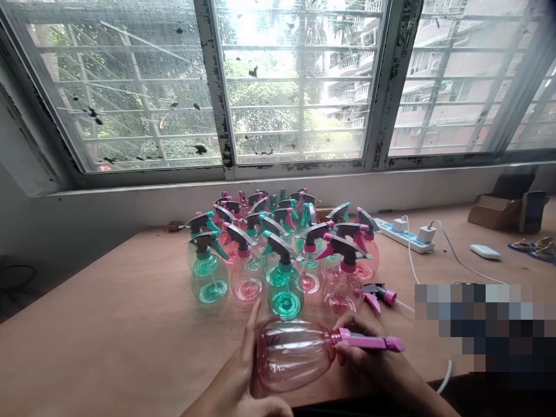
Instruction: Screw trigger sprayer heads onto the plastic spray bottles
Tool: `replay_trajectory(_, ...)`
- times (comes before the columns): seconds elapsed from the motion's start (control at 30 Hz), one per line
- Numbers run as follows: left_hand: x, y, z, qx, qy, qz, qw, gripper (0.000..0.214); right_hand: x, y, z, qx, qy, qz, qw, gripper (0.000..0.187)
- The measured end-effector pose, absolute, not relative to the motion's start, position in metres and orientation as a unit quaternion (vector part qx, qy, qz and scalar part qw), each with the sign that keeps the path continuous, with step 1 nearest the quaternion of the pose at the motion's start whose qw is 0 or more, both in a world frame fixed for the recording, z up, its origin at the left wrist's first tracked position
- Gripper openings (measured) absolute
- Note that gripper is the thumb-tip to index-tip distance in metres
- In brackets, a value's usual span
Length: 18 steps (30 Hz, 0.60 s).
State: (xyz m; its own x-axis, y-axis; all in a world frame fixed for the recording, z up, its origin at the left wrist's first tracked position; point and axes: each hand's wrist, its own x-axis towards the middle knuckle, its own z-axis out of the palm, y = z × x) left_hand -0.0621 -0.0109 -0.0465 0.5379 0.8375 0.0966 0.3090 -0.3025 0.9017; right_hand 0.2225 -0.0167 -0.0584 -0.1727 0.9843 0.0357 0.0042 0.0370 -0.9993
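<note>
A clear pink spray bottle [295,354] is on its side near the table's front edge, its base toward the left. My right hand [362,341] is closed around its neck and the pink collar of its spray head [369,340]. At the bottle's base is my left hand [241,370], open, with the index finger stretched forward and the thumb apart; whether the palm presses on the base I cannot tell. Just beyond the hands stand a green spray bottle [285,289] and a pink spray bottle [342,284], both upright. A loose spray head [379,295] lies right of them.
Several more pink and green spray bottles [247,266] stand grouped back toward the window wall. On the right are a white power strip [403,234] with cables, a white rounded device [485,252] and a cardboard box [493,211]. A pixelated patch covers the lower right.
</note>
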Motion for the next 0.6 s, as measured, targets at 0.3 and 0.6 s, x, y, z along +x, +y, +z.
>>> replay_trajectory(0.3,-0.068,-0.006,-0.052,0.731,0.385,0.297,0.479,0.093,0.226,-0.019,-0.063,-0.416,-0.607,0.509,0.446,0.019)
replay_trajectory(0.6,-0.062,-0.005,-0.059,0.753,0.346,0.326,0.454,0.126,0.221,-0.015,-0.064,-0.421,-0.541,0.558,0.468,0.019)
